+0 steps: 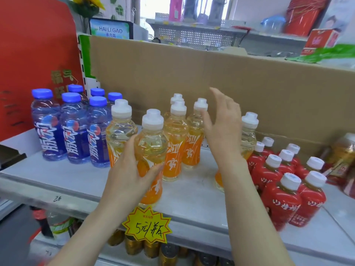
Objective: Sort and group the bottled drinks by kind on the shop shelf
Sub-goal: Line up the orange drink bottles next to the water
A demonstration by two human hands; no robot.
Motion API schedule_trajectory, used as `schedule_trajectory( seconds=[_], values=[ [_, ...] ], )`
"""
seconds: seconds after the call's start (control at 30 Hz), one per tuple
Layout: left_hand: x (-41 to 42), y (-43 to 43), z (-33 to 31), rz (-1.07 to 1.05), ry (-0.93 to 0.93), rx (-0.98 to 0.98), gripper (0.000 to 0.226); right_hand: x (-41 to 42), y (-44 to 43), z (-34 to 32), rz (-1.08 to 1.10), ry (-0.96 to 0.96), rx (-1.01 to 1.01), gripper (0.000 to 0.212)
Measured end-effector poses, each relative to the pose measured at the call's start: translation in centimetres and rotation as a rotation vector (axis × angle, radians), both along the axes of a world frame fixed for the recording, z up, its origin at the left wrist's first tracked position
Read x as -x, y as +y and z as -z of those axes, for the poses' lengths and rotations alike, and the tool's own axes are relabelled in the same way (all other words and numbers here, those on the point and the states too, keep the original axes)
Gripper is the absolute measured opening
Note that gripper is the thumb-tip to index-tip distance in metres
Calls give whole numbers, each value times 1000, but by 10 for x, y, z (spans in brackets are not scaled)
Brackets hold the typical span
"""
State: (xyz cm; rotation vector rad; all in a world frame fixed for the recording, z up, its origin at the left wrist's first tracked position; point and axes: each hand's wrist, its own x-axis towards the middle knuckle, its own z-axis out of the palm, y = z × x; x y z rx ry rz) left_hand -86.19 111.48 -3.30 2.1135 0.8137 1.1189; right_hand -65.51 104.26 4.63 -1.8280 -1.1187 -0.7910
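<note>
Now L hand (pixel 132 169) gripping orange bottle (pixel 151 143) at shelf (pixel 76 181) front, betw blue bottles (pixel 73 135) & red bottles (pixel 284 196); R hand (pixel 222 127) raised, fingers (pixel 218 96) straight, holding nothing, by other orange bottles (pixel 175 139).
</note>
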Motion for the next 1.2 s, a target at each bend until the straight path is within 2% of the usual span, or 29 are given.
schedule_trajectory(
  seconds=[0.07, 0.13, 0.2, 0.27, 0.37, 0.5, 0.9, 1.0, 1.07, 1.13, 1.2],
  values=[
    [-1, 0, 0, 7, -6, 8, 83, 9, -27, 27, 109, -86, -261, 50],
    [-1, 0, 0, 7, -8, 13, 83, 6, -47, 47, 210, 52, -346, 62],
    [0, -1, 1, 5, -8, 8, 84, -5, -56, 57, 210, 322, -257, 77],
    [-1, -1, 1, 3, -8, 3, 83, -17, -59, 57, 180, 470, -119, 77],
    [-1, -2, 0, 7, -15, 12, 84, -31, -57, 54, 129, 462, -48, 65],
    [0, -1, 1, 16, -24, 15, 82, -41, -40, 52, -42, 562, -15, 67],
    [-1, -3, 0, 8, -49, 16, 78, -67, -10, 50, -78, 595, 72, 76],
    [0, -4, 0, 39, -84, 56, 76, -52, -21, 48, 4, 505, 65, 78],
    [-5, -8, 1, 78, -95, 80, 73, -27, -34, 47, 16, 403, -55, 68],
    [-17, -15, 2, 130, -95, 102, 71, 4, -46, 45, -131, 377, -122, 51],
    [-37, -26, 2, 197, -99, 105, 75, 33, -54, 43, -362, 472, -60, 45]
  ],
)
